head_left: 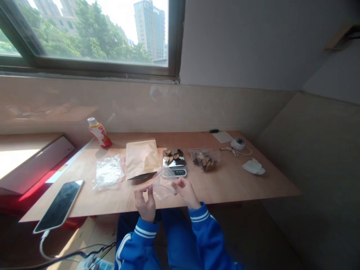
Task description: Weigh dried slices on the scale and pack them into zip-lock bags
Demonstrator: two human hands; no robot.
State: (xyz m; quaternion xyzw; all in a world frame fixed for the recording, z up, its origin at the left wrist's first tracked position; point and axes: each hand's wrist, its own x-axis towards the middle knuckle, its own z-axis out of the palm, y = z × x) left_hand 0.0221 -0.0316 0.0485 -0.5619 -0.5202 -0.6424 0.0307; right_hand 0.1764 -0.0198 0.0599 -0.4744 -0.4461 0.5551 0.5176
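Note:
My left hand and my right hand pinch opposite edges of a clear zip-top plastic bag, holding it just above the wooden table. The bag's red-lined seal runs along its top edge, and nothing shows inside it. Just beyond my right hand stands a digital kitchen scale bearing dark-and-tan dried pieces. To its right lies a clear bag of similar pieces. A kraft paper envelope lies to the left of the scale.
A crumpled plastic bag, a smartphone with a white cable, and a red-and-white bottle stand at the left. Further right are a white round device and white cloth. A wall and window lie behind.

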